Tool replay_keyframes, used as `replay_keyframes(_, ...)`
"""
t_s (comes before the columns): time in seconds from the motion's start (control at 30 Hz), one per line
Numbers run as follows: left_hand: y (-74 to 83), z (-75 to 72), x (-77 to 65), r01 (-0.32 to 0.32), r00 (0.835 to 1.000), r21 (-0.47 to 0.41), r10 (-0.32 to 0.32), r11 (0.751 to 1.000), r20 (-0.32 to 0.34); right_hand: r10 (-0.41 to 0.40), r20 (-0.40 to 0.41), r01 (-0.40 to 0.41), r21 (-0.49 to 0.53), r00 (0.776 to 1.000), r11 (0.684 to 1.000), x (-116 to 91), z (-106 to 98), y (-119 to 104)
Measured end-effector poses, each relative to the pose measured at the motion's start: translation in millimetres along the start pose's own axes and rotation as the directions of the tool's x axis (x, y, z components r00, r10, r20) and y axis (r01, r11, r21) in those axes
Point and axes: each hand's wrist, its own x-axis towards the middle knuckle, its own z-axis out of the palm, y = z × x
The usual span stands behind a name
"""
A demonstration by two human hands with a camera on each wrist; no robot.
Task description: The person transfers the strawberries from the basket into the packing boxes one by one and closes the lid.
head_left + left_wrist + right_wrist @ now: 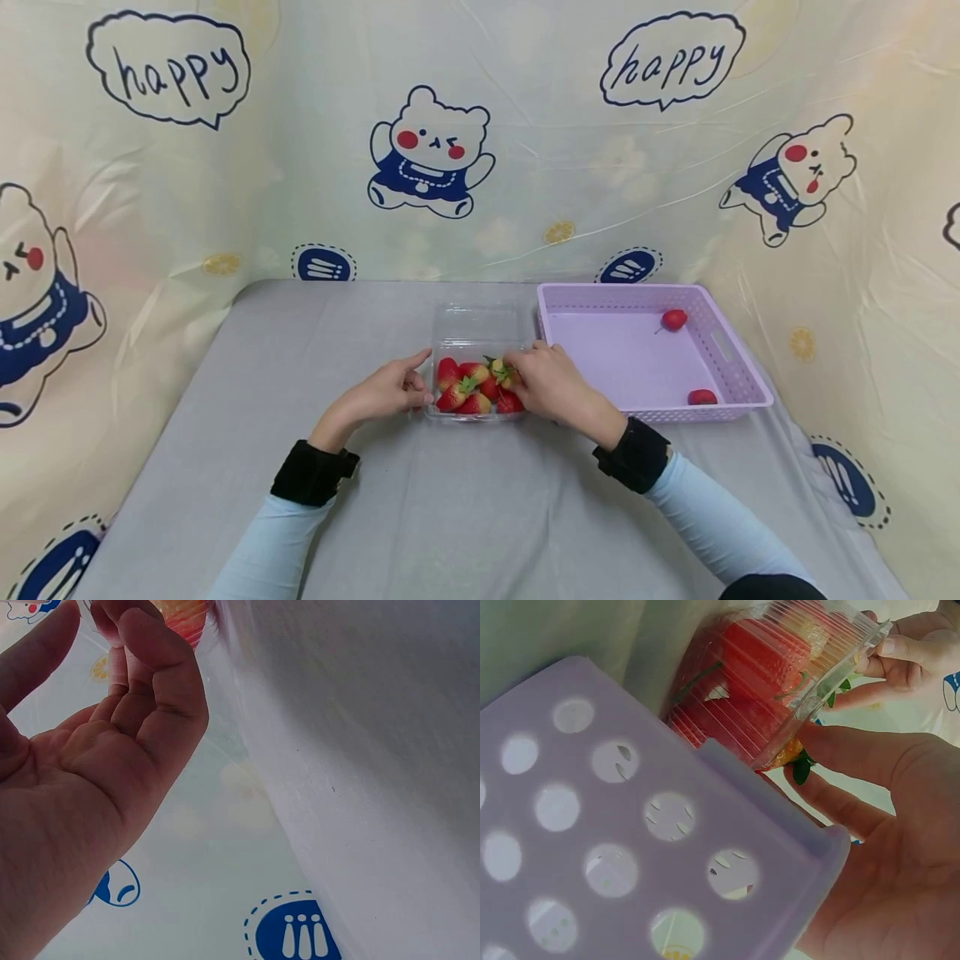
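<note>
A clear plastic box (476,415) holds several red strawberries (474,404) with green leaves; its transparent lid (480,325) stands open at the far side. At the box's left edge, my left hand (386,390) holds the rim with bent fingers, one finger reaching out straight. Over the box's right side, my right hand (551,382) pinches a yellowish strawberry (501,372) among the others. The right wrist view shows thumb and finger at that strawberry (786,754), its leaf hanging out. In the left wrist view, a strawberry (184,619) appears just beyond the curled fingers.
Right of the box stands a lilac plastic basket (615,358) with holed walls. Inside lie a red fruit (674,320) with a thin stem and a second red fruit (702,397) near the front wall. A grey cloth (450,508) covers the table; a printed curtain (322,167) hangs behind.
</note>
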Motion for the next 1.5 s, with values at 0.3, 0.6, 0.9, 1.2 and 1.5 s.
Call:
replay_keyframes(0.3, 0.3, 1.7, -0.6, 0.003, 1.000, 0.002, -0.003, 1.000, -0.002, 0.025, 0.023, -0.024, -0.031, 0.999, 0.999, 2.7, 5.1, -2.9)
replay_keyframes(0.6, -0.9, 2.2, -0.7, 0.008, 1.000, 0.006, -0.008, 1.000, 0.000, 0.045, 0.052, -0.043, -0.032, 0.998, 0.999, 3.4, 8.6, -5.5)
replay_keyframes(0.9, 0.0, 0.4, -1.7, 0.012, 1.000, -0.006, -0.012, 1.000, -0.004, 0.052, 0.087, -0.050, -0.028, 0.995, 0.998, 7.7, 7.1, -7.7)
replay_keyframes(1.2, -0.4, 0.4, -1.7, 0.006, 1.000, 0.009, -0.006, 1.000, -0.004, 0.043, 0.095, -0.042, -0.015, 0.995, 0.999, 5.6, 4.1, -8.0)
replay_keyframes(1.5, -0.3, -0.1, -1.2, 0.011, 1.000, 0.008, -0.010, 1.000, -0.004, 0.036, 0.088, -0.035, -0.011, 0.995, 0.999, 3.0, 1.6, -7.7)
